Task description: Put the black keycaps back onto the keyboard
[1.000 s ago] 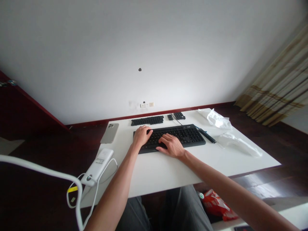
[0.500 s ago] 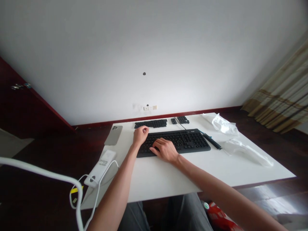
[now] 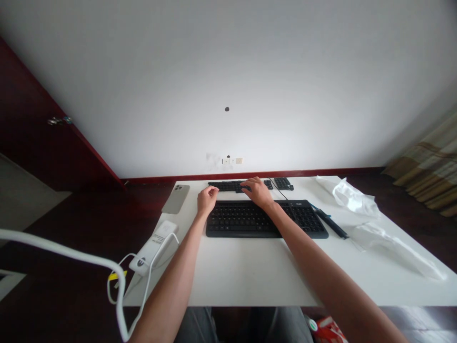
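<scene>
A black keyboard (image 3: 243,220) lies on the white table (image 3: 243,271) in front of me. Behind it, what look like loose black keycaps (image 3: 225,186) are laid out in rows, with a further block of keycaps (image 3: 282,183) to the right. My left hand (image 3: 207,200) is closed, fingertips pinched, just past the keyboard's far left corner; what it holds, if anything, is too small to make out. My right hand (image 3: 260,192) reaches over the keyboard to the right part of the keycap rows. Its thumb and fingers are apart, and the fingertips are at the keycaps.
On the left are a phone (image 3: 176,199) and a white power strip (image 3: 153,247) with a white cable (image 3: 71,251). To the keyboard's right lie a long dark tool (image 3: 331,223) and crumpled clear plastic (image 3: 352,196). A thin black cord (image 3: 278,188) runs behind the keyboard.
My right hand has moved from the keyboard's keys forward to the keycap rows behind it. My left hand stays pinched near the keyboard's far left corner. The view has shifted slightly.
</scene>
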Action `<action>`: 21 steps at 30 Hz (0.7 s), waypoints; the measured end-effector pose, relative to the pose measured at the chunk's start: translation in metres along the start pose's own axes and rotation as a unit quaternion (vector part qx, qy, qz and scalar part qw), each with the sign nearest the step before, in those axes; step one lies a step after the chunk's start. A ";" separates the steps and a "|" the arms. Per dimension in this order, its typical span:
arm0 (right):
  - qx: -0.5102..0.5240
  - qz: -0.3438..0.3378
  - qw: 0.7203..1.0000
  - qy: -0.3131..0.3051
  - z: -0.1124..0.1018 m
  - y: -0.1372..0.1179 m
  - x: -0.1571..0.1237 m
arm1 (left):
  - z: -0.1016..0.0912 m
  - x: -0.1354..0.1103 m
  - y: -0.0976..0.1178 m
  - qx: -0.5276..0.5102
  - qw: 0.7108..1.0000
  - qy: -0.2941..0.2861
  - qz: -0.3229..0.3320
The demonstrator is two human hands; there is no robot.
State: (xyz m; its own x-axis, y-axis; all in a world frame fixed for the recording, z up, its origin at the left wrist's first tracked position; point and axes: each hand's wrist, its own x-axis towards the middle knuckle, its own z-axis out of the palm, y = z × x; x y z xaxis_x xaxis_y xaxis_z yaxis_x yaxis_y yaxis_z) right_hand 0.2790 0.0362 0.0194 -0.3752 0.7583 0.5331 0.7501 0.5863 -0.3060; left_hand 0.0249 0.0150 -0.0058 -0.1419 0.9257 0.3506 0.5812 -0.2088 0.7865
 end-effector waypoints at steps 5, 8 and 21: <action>0.013 -0.008 1.000 -0.007 0.018 -0.001 -0.007 | -0.001 -0.001 0.002 0.009 1.000 -0.008 -0.004; 0.011 -0.024 0.999 -0.021 0.019 -0.002 -0.009 | -0.002 -0.002 0.004 0.014 1.000 -0.011 -0.005; -0.001 -0.031 0.998 -0.056 0.016 -0.002 -0.009 | -0.002 -0.001 0.002 0.023 0.999 -0.028 0.002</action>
State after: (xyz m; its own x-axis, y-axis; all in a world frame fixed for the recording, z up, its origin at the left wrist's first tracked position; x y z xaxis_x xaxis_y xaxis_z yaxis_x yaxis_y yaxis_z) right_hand 0.2716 0.0331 0.0024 -0.4796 0.7477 0.4593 0.7248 0.6326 -0.2729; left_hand 0.0247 0.0128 -0.0040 -0.0949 0.9414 0.3236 0.6179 -0.1991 0.7606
